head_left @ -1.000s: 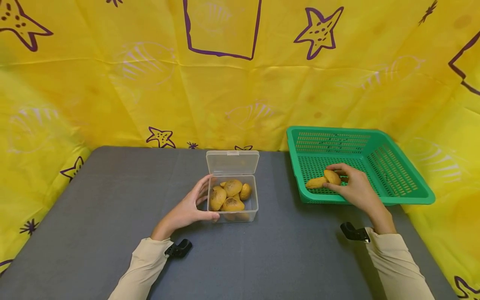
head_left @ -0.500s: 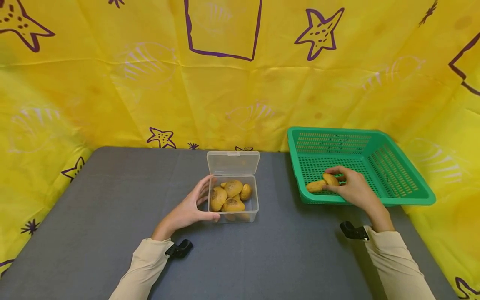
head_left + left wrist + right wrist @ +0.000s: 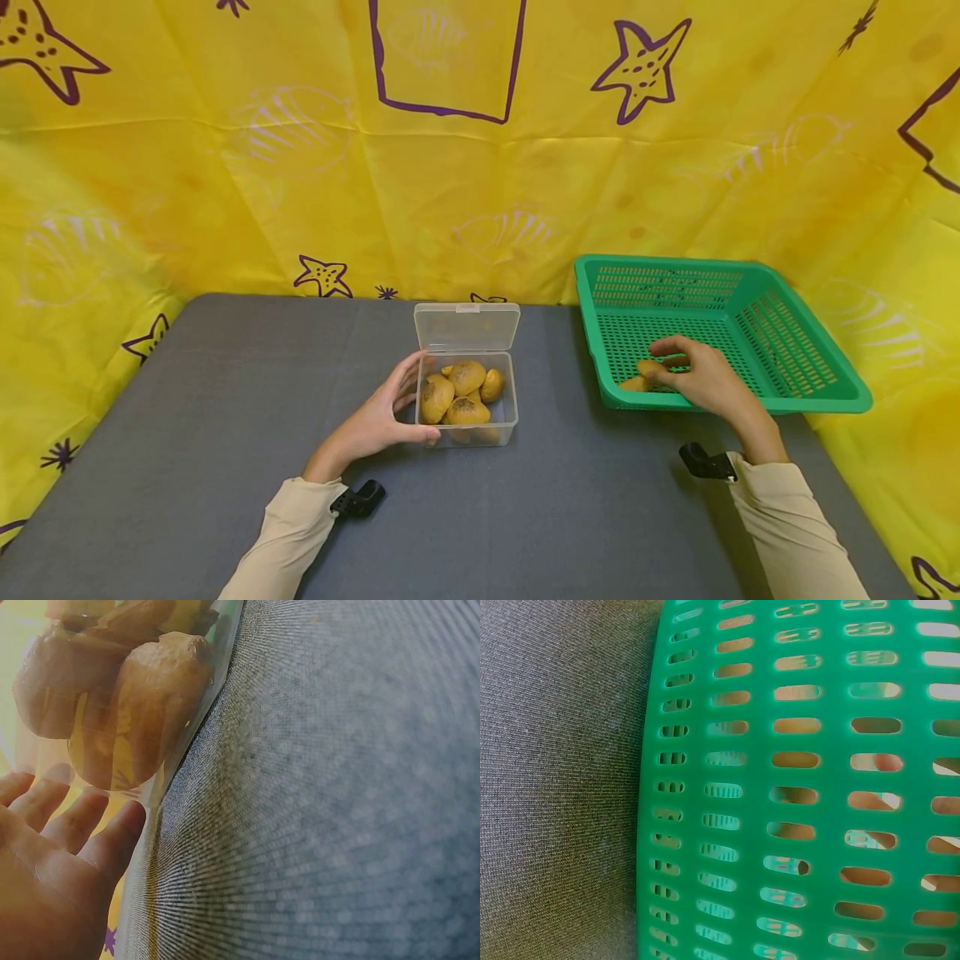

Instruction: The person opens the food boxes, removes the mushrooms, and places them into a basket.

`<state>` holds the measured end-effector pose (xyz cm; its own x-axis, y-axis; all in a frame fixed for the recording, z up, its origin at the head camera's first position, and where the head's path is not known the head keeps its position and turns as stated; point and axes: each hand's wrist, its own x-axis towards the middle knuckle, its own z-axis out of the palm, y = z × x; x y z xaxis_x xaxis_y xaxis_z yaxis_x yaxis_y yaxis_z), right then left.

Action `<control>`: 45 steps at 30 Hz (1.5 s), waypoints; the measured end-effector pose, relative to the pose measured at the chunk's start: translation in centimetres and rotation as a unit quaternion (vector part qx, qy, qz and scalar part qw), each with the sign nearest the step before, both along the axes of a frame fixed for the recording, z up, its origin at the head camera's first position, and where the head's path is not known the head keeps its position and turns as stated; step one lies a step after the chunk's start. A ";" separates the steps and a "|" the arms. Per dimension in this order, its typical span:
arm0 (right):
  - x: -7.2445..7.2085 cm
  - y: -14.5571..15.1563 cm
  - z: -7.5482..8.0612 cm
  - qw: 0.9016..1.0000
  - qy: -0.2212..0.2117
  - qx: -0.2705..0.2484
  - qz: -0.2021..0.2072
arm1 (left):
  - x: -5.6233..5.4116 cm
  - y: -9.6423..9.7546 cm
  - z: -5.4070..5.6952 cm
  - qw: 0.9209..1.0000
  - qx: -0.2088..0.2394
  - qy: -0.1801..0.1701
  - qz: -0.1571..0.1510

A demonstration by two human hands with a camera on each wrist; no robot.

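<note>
A clear plastic box (image 3: 504,435) with its hinged lid raised holds several yellow-brown mushrooms (image 3: 467,377), their rounded caps speckled dark. My left hand (image 3: 375,421) grips the box's left side, thumb at the front and fingers behind; the left wrist view shows these mushrooms (image 3: 142,712) through the plastic, above my left fingertips (image 3: 124,825). My right hand (image 3: 708,379) reaches over the near rim of a green perforated basket (image 3: 813,346). Its thumb and fingers curl at a mushroom (image 3: 651,367) low inside, partly hidden by the rim.
Grey cloth (image 3: 480,517) covers the table. A yellow curtain (image 3: 480,183) with sea-animal prints hangs behind and along the sides. In the right wrist view, the slotted basket wall (image 3: 757,772) blocks most of the right hand's work.
My right hand has dipped slightly, and the mushroom at its fingertips has turned and dropped lower behind the basket's near rim. The left hand and the box have stayed put.
</note>
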<state>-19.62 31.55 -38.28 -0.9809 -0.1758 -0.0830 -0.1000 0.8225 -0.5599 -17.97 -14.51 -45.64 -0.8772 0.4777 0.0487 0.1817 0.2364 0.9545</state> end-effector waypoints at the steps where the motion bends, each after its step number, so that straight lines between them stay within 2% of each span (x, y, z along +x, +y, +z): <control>1: 0.0 0.0 0.0 1.000 -0.001 0.000 -0.001 | 0.0 0.0 0.0 1.000 0.000 0.000 0.000; 13: 0.3 0.0 0.1 1.000 0.009 -0.011 -0.003 | 0.0 0.1 0.0 1.000 0.007 -0.001 -0.002; 22: 1.2 -0.3 0.9 0.994 0.100 -0.017 0.025 | 0.1 0.2 -0.2 1.000 0.010 -0.001 -0.006; 27: 1.6 -2.2 1.7 0.987 0.152 -0.040 0.032 | 0.1 0.0 -0.3 1.000 0.009 0.002 -0.006; 33: 2.1 -4.9 2.4 0.976 0.200 -0.051 0.062 | 0.1 0.0 -0.2 1.000 0.006 0.002 -0.006; 37: 2.0 -6.9 2.7 0.971 0.209 -0.069 0.090 | 0.1 0.0 -0.2 1.000 0.009 0.006 -0.006; 45: 1.9 -10.2 2.9 0.966 0.197 -0.082 0.143 | 0.0 -0.1 -0.2 1.000 0.010 0.008 -0.006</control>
